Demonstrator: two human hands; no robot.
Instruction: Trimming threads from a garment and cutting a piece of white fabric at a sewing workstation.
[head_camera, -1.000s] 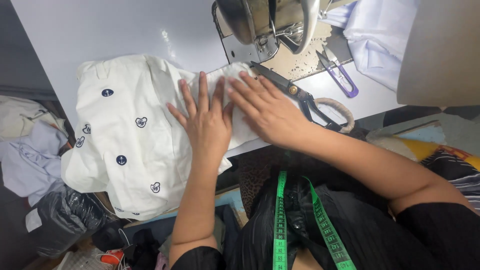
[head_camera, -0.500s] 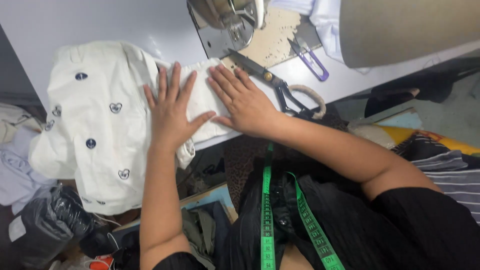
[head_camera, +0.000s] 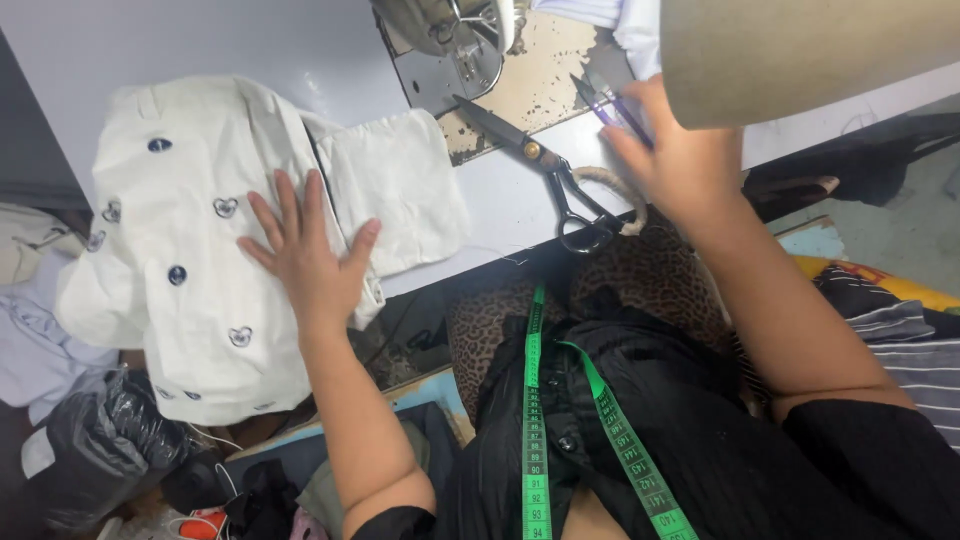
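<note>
My left hand (head_camera: 305, 250) lies flat, fingers spread, on a white garment (head_camera: 190, 240) dotted with small dark blue motifs, which drapes over the table's near edge. A plain white fabric piece (head_camera: 400, 190) sits just right of it. My right hand (head_camera: 672, 160) has reached to the right, its fingers at small purple-handled snips (head_camera: 608, 100) beside the sewing machine; whether it grips them is unclear. Large black scissors (head_camera: 545, 170) with a wrapped handle lie between my hands.
The sewing machine head (head_camera: 450, 30) and its worn metal bed (head_camera: 530, 90) stand at the top. A tan cover (head_camera: 800, 50) fills the upper right. A green measuring tape (head_camera: 535, 400) hangs round my neck. Cloth and dark bags (head_camera: 90, 450) pile lower left.
My right hand has left the fabric and moved right past the scissors to the small snips. My left hand stays pressed on the garment.
</note>
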